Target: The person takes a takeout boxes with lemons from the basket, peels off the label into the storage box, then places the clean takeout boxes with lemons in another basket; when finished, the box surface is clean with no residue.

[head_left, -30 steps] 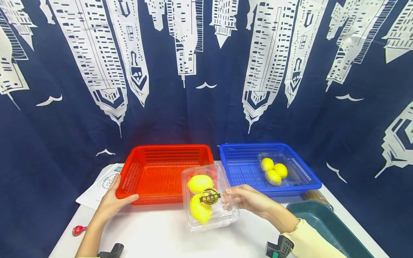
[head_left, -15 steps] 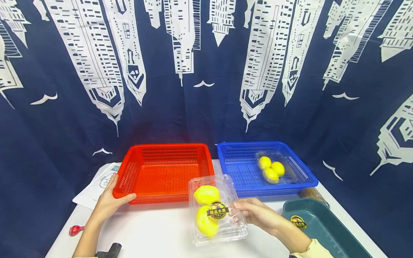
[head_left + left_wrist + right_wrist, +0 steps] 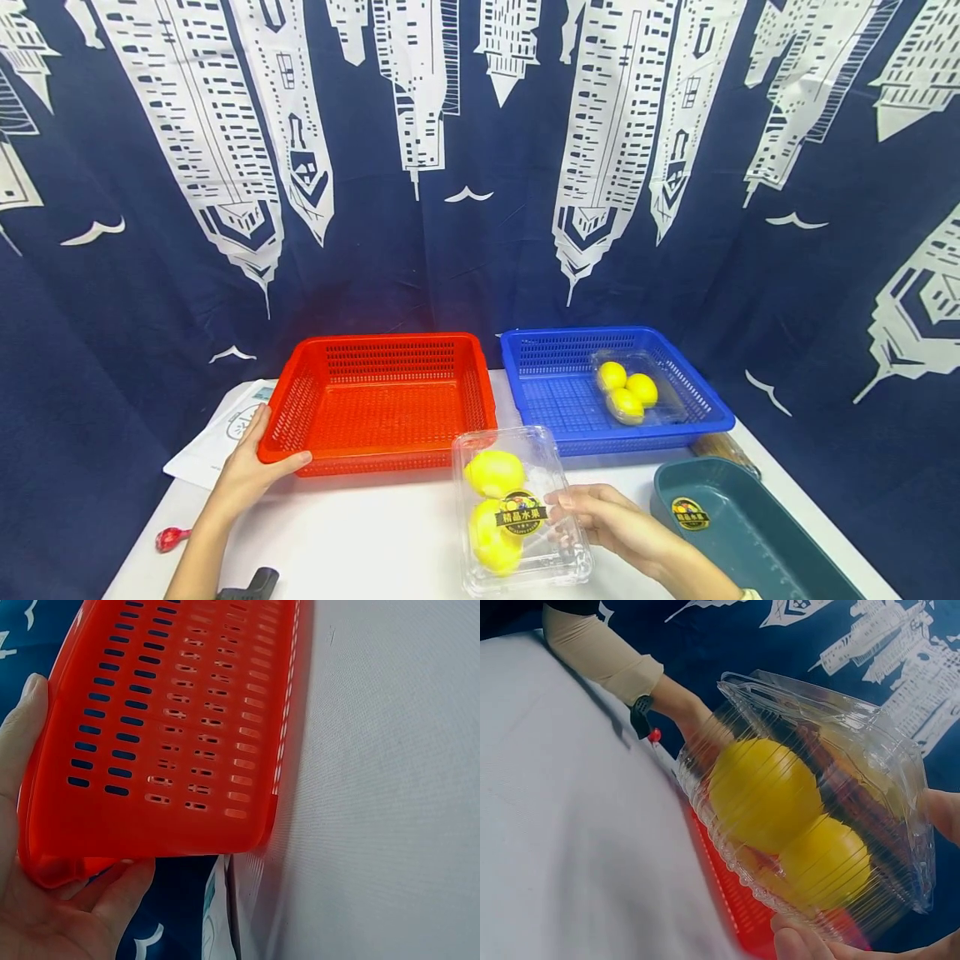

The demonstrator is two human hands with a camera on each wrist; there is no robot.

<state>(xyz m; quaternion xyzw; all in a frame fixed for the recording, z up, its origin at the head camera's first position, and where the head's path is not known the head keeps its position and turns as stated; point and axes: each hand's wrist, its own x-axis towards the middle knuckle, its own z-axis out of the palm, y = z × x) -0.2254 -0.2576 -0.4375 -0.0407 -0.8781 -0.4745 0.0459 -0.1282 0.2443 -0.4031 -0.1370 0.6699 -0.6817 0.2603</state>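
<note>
A clear plastic box (image 3: 551, 467) with yellow lemons (image 3: 495, 533) and a black-and-gold label is held up in front of the two baskets. My right hand (image 3: 618, 529) grips its right side; the right wrist view shows fingers and thumb on the box (image 3: 919, 817). At the left, my left hand (image 3: 243, 475) holds the near left corner of the red basket (image 3: 375, 462), thumb on the rim and fingers along the outer side. In the left wrist view the hand (image 3: 60, 915) is round that basket's corner (image 3: 150, 832).
The blue basket (image 3: 637, 442) holds another clear box with three lemons (image 3: 626, 406). At the right stands a dark green tray (image 3: 757, 525) with a label (image 3: 690, 513) inside. A white sheet (image 3: 202, 454) and a red object (image 3: 171, 539) lie at the left.
The clear box in my right hand has moved down and to the right, away from the red basket. My left hand remains at the basket's corner. The green tray's label has come into view.
</note>
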